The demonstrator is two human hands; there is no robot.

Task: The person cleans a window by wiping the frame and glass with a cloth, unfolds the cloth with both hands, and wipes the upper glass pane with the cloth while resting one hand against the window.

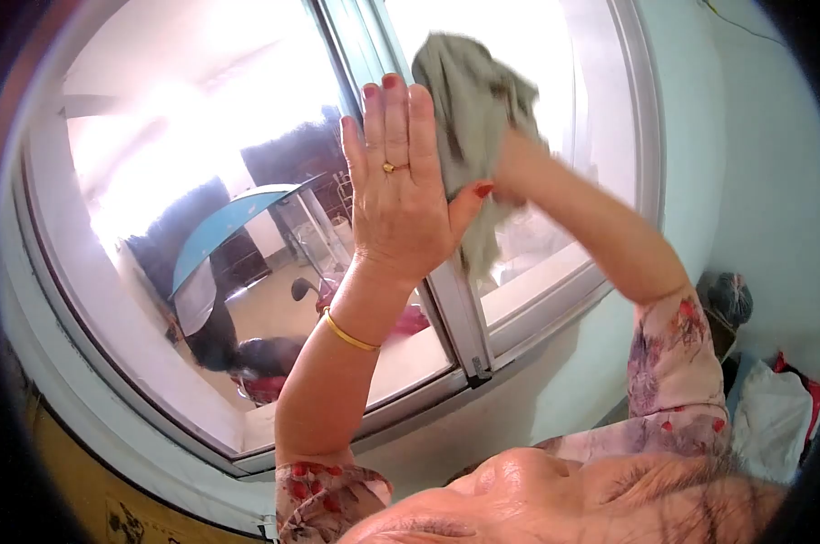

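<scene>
My left hand (399, 186) is raised in front of the sliding window (455, 313), its back toward me. The fingers are stretched out and the thumb points to the right. It appears to lie against the window near the middle frame, though contact is hard to confirm. A ring sits on one finger and a yellow bangle (348, 332) on the wrist. Beside it, my right hand (519, 168) is closed on a grey-green cloth (469, 109) held up at the right pane. Motion blurs this hand, and the cloth covers most of its fingers. The cloth hangs down along the frame.
Through the left pane show a blue canopy (233, 222) and a parked scooter (269, 363). At the right, a dark plastic bag (729, 297) and a white bag (773, 408) stand by the pale wall (755, 172). A yellowish board (92, 467) is at lower left.
</scene>
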